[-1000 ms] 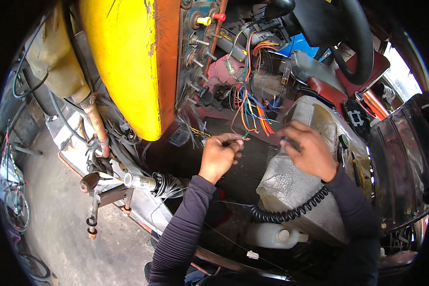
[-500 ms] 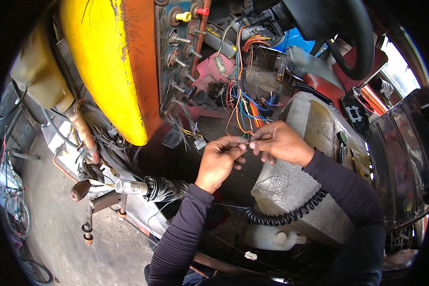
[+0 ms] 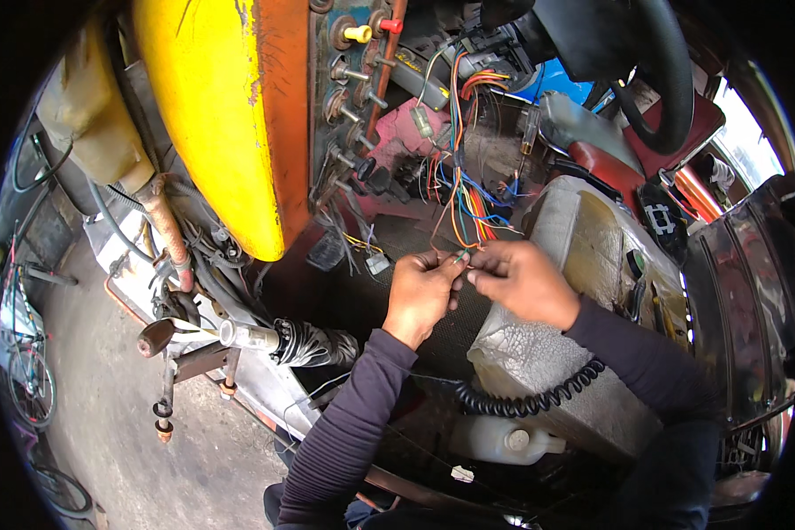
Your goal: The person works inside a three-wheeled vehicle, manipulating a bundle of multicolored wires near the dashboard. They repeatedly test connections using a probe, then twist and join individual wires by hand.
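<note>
In the middle, my left hand (image 3: 422, 296) pinches the ends of thin wires between thumb and forefinger, a green one showing at the tips. Close against it, my right hand (image 3: 532, 284) is closed with its fingertips on the same wire ends, its fingers slightly smeared by motion. Just beyond my fingers hangs a loose wire bundle (image 3: 464, 190) of orange, blue, yellow, green and white strands, which runs down from under the steering wheel (image 3: 671, 79). The exact join between my fingertips is too small to make out.
Left of the wires stands a panel of knobs and switches (image 3: 349, 110) beside a yellow and orange body panel (image 3: 203, 115). To the right are a worn silver-covered box (image 3: 539, 327), a screwdriver (image 3: 530, 131) and a coiled black cable (image 3: 530, 405). Below lies a white plastic jug (image 3: 508, 440).
The scene has shifted slightly rightward in view. My right fingers have curled in and turned at the wire ends, while my left hand keeps its pinch.
</note>
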